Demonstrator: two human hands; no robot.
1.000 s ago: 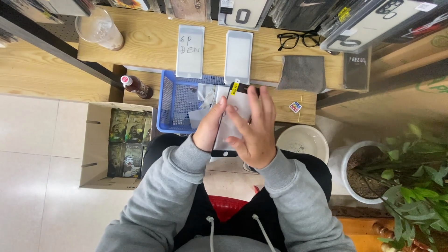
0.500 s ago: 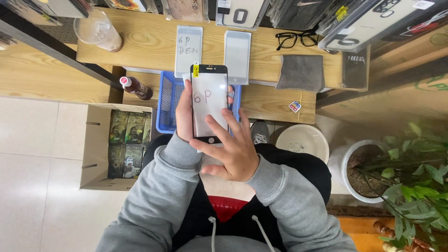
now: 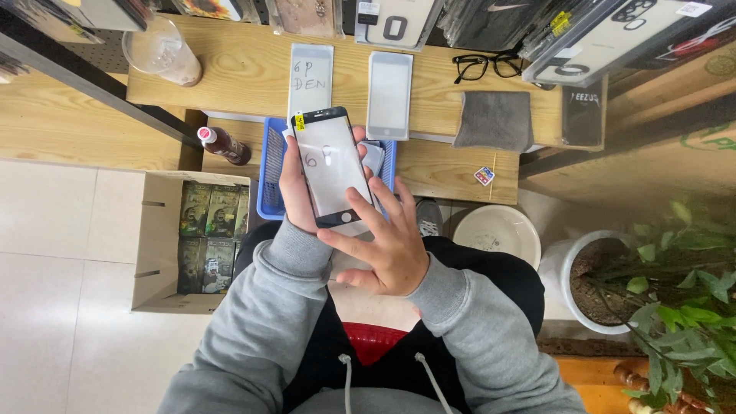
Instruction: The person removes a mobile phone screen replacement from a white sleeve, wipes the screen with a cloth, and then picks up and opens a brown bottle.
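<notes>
Wooden table (image 3: 230, 84) sits in front. Now the left hand (image 3: 295, 192) alone grips the black-edged phone glass (image 3: 331, 165), raised over the blue basket (image 3: 270, 180); the right hand (image 3: 391, 249) has let go, fingers (image 3: 366, 207) spread, touching its bottom edge.

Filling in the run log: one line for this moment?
left hand: holds screen protector | right hand: fingertips at its lower edge | below: blue basket

A glossy, smooth glass panel (image 3: 331, 167) is seen above a matt wooden desk (image 3: 245, 77); the cloth (image 3: 496, 120) looks soft.
</notes>
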